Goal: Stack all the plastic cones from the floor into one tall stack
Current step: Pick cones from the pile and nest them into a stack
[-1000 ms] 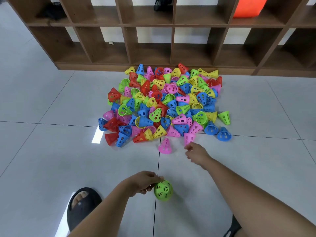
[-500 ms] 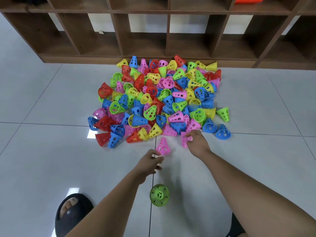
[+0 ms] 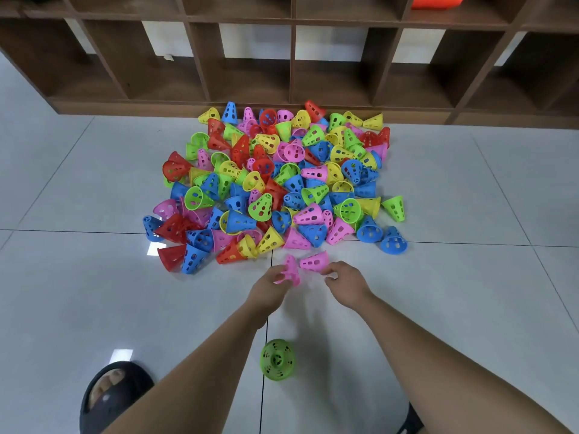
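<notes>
Though blurry, cone (image 3: 291,271) in left hand (image 3: 268,288)

No legible text (none anywhere)

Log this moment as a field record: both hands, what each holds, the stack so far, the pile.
left hand: grips left pink cone, blurred
right hand: pinches right pink cone at its wide end
stack so far: green cone stands alone on the floor, nothing on it
pile: many loose cones, mixed colours, in front of the shelf
</notes>
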The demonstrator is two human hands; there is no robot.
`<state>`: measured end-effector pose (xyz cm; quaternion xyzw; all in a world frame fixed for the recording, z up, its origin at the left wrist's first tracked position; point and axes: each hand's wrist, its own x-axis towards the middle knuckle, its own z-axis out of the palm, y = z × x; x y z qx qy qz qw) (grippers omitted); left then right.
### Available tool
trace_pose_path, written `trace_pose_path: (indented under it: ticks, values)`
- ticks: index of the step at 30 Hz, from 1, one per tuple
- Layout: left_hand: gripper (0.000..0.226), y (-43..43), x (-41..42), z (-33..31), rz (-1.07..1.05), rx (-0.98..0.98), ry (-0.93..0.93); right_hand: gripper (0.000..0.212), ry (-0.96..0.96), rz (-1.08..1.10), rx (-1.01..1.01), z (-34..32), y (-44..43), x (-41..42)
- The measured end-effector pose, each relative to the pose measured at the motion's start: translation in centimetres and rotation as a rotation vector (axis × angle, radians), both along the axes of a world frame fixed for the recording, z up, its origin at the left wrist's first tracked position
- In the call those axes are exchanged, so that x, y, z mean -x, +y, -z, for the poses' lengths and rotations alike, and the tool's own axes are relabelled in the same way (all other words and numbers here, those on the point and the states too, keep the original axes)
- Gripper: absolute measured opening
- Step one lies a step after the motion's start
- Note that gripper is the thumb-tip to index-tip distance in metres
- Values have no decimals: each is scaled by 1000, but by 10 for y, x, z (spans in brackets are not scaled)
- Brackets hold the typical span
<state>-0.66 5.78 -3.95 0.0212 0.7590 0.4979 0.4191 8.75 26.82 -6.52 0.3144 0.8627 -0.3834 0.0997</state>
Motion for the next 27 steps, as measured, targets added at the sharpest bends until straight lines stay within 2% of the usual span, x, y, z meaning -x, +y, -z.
trace_pose_path:
  ticks: [2,6,9,13,16,19,23,27]
  values:
    - [47,-2,0,2,-43,32,29,22,30,41,25,-2,-4,-3]
    - [15,-10,-1,-2,-132,100,157,11,107,138,49,-9,-9,-7]
    - [3,-18,2,-7,-223,94,175,11,175,234,73,-20,-12,-9]
    - [6,-29,5,-21,-225,46,142,12,210,372,219,-34,-13,-8]
    - [9,-40,2,-35,-277,1,78,15,247,547,427,-44,-18,-11]
    - [17,-50,-3,-42,-295,-18,-23,13,279,626,658,-58,-25,-13]
    - [23,-60,-17,-47,-217,-53,-125,21,234,539,937,-79,-39,-17]
    - [22,-67,-31,-45,-100,-50,-165,32,62,271,1047,-89,-55,-25]
